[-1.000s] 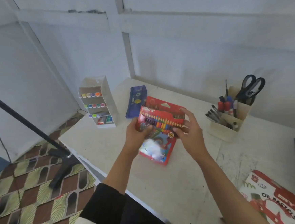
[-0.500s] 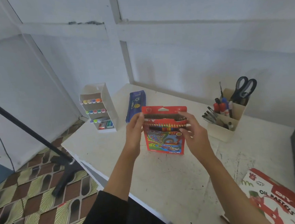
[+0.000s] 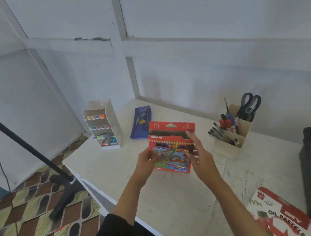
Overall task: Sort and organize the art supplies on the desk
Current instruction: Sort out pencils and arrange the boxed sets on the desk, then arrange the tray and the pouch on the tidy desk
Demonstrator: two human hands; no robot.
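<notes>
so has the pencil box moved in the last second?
Yes: the pencil box turned from slanted to upright, staying just right of the blue pencil case.

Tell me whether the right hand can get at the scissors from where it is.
Probably yes. The scissors stand handles-up in the beige holder, nothing covering them, and the right hand only touches the coloured pencil box, which the left hand grips.

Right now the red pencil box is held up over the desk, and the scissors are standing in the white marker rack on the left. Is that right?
Not quite. The scissors stand in the beige pen holder on the right, not in the marker rack; the head view shows it. The red pencil box is held up over the desk, as you said.
</notes>
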